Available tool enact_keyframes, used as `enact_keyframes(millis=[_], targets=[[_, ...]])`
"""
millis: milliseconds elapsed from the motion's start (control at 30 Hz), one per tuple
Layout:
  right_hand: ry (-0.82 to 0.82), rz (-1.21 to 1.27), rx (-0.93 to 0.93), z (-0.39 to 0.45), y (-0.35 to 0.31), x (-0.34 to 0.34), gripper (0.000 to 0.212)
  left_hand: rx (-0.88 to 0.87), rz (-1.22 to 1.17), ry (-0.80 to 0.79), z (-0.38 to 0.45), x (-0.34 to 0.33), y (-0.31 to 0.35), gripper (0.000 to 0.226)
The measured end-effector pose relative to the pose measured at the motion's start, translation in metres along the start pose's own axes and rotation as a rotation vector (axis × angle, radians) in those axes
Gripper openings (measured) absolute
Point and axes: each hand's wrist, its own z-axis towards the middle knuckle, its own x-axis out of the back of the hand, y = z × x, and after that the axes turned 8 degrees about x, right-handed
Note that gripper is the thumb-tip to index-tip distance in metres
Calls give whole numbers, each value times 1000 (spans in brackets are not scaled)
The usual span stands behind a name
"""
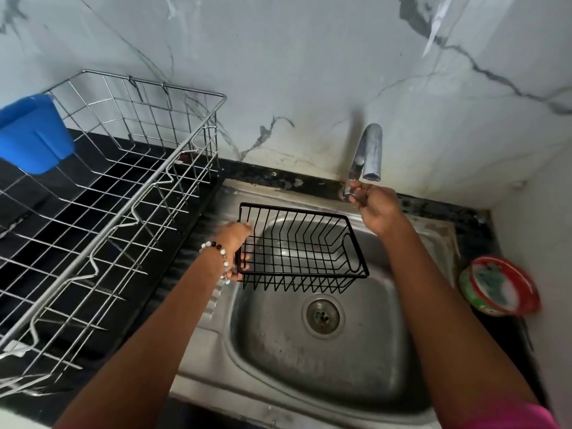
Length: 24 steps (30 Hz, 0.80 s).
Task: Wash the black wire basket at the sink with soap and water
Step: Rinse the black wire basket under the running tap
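A black wire basket (297, 243) hangs level over the steel sink (278, 360), open side up. My left hand (236, 243), with a bead bracelet on the wrist, grips the basket's left end. At the back of the sink my right hand (376, 205) holds the chrome tap handle (351, 187) just below the curved spout (371, 153). No water shows at the spout. The sink's drain (322, 315) lies under the basket's front edge.
A large chrome dish rack (123, 193) stands on the black counter to the left, with a blue plastic holder (34, 134) hung on its rim. A red and green soap tub (498, 289) sits on the counter at the right. A marble wall rises behind.
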Motion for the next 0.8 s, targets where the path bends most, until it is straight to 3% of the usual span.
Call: enact_keyframes(millis=[100,200,300,400,533,633,800], targets=[[7,-154,24,-24,-8,7,19,-34,-32,-3,-5,0,-4,21],[-36,-279,177,-58,-15,19,21,-113,-51,-26,-12,-3,-8,14],[69,-439,294,-83,-9,33,17,-223,-83,-37,-14,-9,-14,11],[122,-603,169,-98,22,61,47,-304,-134,-81,-20,-15,-22,12],[124,-513,76,-100,64,95,35,-525,-159,-129,-28,-24,-36,29],[269,-316,251,-112,56,94,16,-792,-241,-216,-37,-27,-35,58],[333,78,602,-140,30,89,29,-1229,-191,-311,-42,-24,-19,90]])
